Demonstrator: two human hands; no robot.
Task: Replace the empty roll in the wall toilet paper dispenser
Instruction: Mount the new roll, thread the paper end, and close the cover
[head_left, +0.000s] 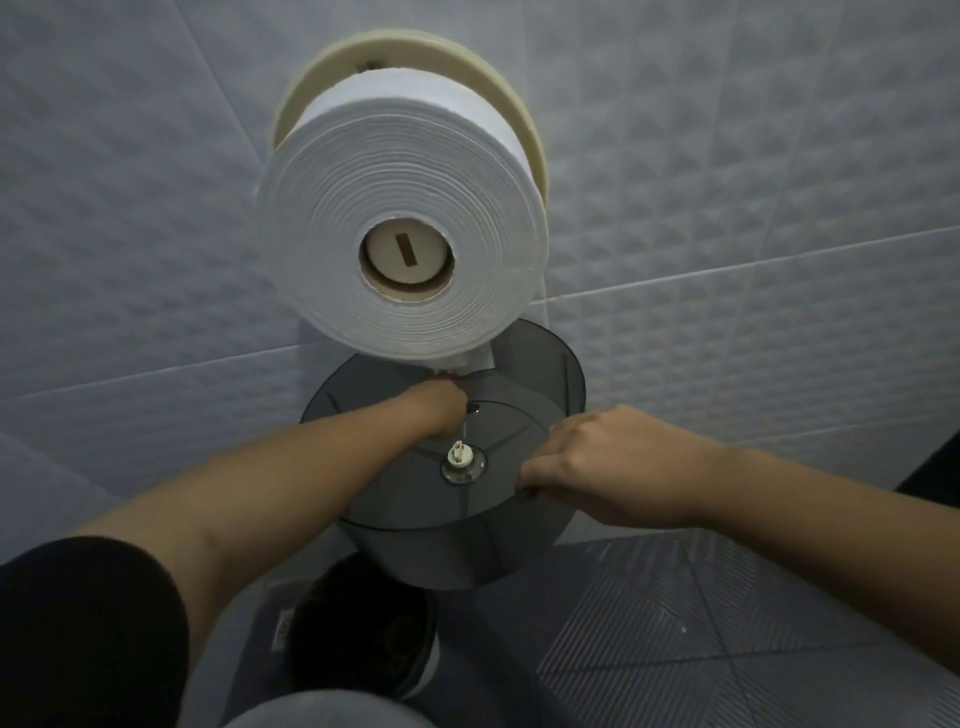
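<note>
A full white toilet paper roll (402, 218) sits on the cream spindle (406, 253) of the wall dispenser's cream back plate (483, 67). The smoky grey translucent cover (457, 514) hangs open below the roll, its inside facing me, with a small white latch (460, 453) at its centre. My left hand (439, 408) reaches inside the cover and pinches the loose paper tail (467, 364) under the roll. My right hand (587, 462) grips the cover's right rim.
Textured pale tiles (727, 182) cover the wall around the dispenser. A ribbed grey floor (701, 623) lies below right. A dark round bin (363, 634) stands under the cover, and my grey knee (322, 714) shows at the bottom edge.
</note>
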